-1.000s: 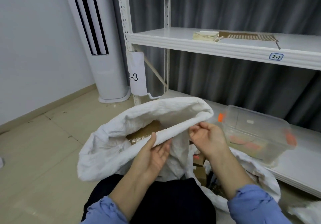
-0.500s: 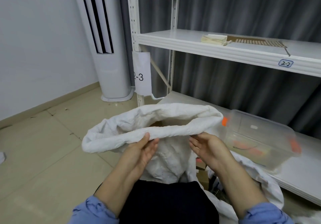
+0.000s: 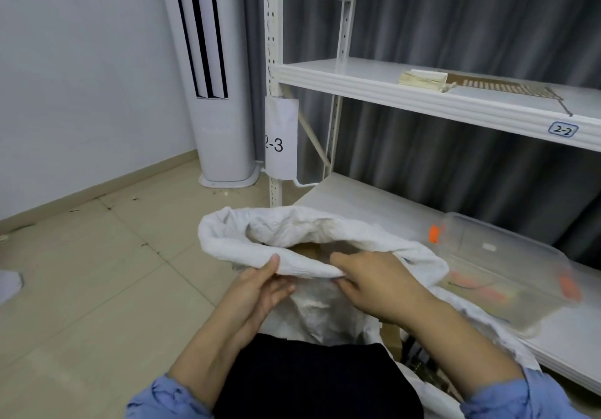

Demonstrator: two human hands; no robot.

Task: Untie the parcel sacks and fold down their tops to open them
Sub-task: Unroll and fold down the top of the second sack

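Beneath the thumb of the left hand (image 3: 260, 290), the rolled rim of the crumpled white woven sack (image 3: 292, 233) sits pinched; the right hand (image 3: 377, 288) grips it just beside.

Single wide-angle view from your head, facing forward and down, close over your left hand (image 3: 257, 291) and right hand (image 3: 383, 285) at the sack (image 3: 292, 233), shelf unit (image 3: 357, 83) ahead, floor (image 3: 97, 272) at left

A clear box (image 3: 507, 256), perhaps holding orange items (image 3: 468, 283), sits on the lower shelf (image 3: 357, 200) of the white rack (image 3: 273, 60).
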